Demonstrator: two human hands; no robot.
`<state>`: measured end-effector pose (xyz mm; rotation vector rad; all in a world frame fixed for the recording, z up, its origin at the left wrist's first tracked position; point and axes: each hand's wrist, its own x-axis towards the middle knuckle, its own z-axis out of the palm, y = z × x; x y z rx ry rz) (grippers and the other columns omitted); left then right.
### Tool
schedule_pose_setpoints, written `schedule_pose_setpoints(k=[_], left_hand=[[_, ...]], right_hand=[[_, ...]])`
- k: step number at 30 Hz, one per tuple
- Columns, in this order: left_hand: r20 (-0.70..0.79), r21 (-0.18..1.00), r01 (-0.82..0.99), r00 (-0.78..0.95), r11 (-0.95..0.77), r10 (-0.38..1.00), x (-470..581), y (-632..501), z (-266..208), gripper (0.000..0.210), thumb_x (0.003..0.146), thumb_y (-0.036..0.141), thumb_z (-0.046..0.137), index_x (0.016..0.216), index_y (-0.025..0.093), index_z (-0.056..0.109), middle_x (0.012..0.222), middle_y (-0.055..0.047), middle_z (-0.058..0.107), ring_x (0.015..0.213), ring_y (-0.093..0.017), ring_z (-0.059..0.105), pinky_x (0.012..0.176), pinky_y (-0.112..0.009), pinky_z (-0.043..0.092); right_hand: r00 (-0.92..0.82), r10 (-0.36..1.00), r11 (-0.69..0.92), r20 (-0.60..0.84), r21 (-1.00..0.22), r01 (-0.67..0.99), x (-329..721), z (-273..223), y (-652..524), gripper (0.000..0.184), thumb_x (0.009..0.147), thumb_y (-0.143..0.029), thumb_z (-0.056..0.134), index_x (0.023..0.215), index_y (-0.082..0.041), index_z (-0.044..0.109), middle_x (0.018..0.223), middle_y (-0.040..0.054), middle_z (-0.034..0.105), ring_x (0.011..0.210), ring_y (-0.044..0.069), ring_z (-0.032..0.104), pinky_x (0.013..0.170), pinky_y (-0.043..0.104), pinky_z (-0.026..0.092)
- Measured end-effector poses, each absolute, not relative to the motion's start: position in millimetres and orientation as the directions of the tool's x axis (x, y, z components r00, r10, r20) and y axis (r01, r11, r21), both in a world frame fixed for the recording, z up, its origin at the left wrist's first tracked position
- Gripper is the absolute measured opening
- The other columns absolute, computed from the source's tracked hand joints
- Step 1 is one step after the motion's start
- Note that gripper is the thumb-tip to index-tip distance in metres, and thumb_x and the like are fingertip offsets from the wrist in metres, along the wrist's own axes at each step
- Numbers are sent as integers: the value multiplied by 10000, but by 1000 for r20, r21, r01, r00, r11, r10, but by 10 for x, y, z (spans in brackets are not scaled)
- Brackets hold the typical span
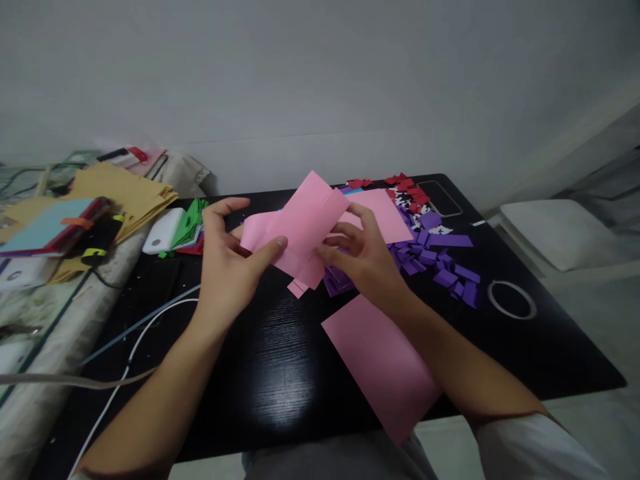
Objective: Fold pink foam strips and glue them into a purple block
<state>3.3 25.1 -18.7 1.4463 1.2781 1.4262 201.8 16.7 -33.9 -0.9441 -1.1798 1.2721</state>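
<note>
Bridging left hand (227, 263) and right hand (360, 253), pink paper (307, 217)

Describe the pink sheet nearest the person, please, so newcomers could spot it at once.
On the black table, look along the near edge, beside the right forearm. There lies the pink sheet; unlike the held pink paper and the farther sheet, its corner juts past the edge.

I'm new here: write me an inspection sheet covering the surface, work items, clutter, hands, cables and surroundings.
Surface: glossy black tabletop.
Work items: bent pink paper, held up.
Clutter: flat pink paper sheet overhanging the near edge; rectangular purple paper pieces and small red paper scraps, right.
Hands: bare left hand and bare right hand grip the bent pink paper.
Cables: thin white cable, left.
Surroundings: plain grey wall behind; pale seat, right.
</note>
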Motion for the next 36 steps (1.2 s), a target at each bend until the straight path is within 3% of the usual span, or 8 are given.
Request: schedule_pose_setpoints(k=[5, 8, 15, 20, 25, 29, 33, 36], left_hand=[[229, 961, 179, -77, -213, 970, 2, 233, -100, 621, 700, 229, 917, 1231, 290, 601, 861, 29, 673, 661, -152, 649, 543, -280, 541], [206, 970, 136, -17, -202, 978, 0, 237, -95, 482, 711, 224, 908, 1124, 256, 661, 986, -20, 748, 808, -193, 724, 649, -313, 621], [197, 978, 72, 1, -197, 980, -27, 278, -161, 358, 834, 293, 826, 1115, 233, 611, 963, -38, 806, 753, -198, 770, 619, -320, 634], [185, 983, 17, -53, -184, 981, -19, 292, -165, 478, 769, 299, 899, 1082, 251, 541, 852, 5, 797, 607, -151, 718, 505, -238, 555], [243, 970, 4, -25, -243, 970, -3, 276, -170, 514, 788, 299, 899, 1088, 265, 483, 824, 12, 791, 543, -126, 668, 466, -208, 508], [282, 959, -22, 30, -282, 959, 19, 269, -185, 560, 788, 262, 886, 1123, 280, 438, 869, 21, 776, 600, -135, 679, 529, -236, 539], [298, 954, 6, 61, -299, 953, 23, 278, -184, 518, 776, 221, 871, 1106, 271, 474, 879, 23, 740, 635, -129, 647, 568, -247, 526], [315, 941, 95, 102, -325, 944, 6, 276, -187, 402, 800, 209, 838, 1086, 246, 558, 810, 32, 676, 606, -108, 568, 545, -229, 463]], right_hand=[[44, 968, 248, 245, -963, -102, 2211, -187, 209, 543, 913, -436, 767, 1389, -346, 522, 1248, 58, 741, 1138, 266, 741, 937, 445, 649], [11, 962, 273, 272, -961, -35, 2296, -133, 218, 426, 888, -281, 757, 1296, -324, 643, 1203, 38, 760, 1146, 258, 731, 907, 411, 641], [-250, 935, 255, 252, -967, -21, 2329, -93, 196, 616, 753, -57, 726, 1305, -327, 681, 1337, 33, 718, 1249, 252, 684, 790, 312, 627], [-376, 903, 228, 209, -974, 8, 2320, -138, 177, 494, 758, -64, 781, 1213, -253, 759, 1299, 37, 725, 1105, 221, 726, 919, 357, 636], [-271, 934, 245, 233, -970, 11, 2298, -193, 188, 450, 754, -129, 857, 1180, -254, 787, 1250, 37, 767, 1114, 236, 737, 980, 398, 633], [-170, 950, 268, 261, -963, 19, 2275, -206, 194, 398, 760, -211, 895, 1144, -239, 797, 1128, 41, 798, 1015, 235, 757, 900, 395, 655], [-131, 912, 408, 388, -887, 214, 2267, -192, 179, 316, 851, -198, 803, 1165, -231, 779, 1152, 55, 802, 1019, 233, 757, 842, 362, 644], [-157, 814, 572, 559, -727, 379, 2265, -195, 174, 333, 884, -122, 723, 1195, -236, 754, 1187, 65, 793, 1080, 233, 749, 897, 365, 638]])
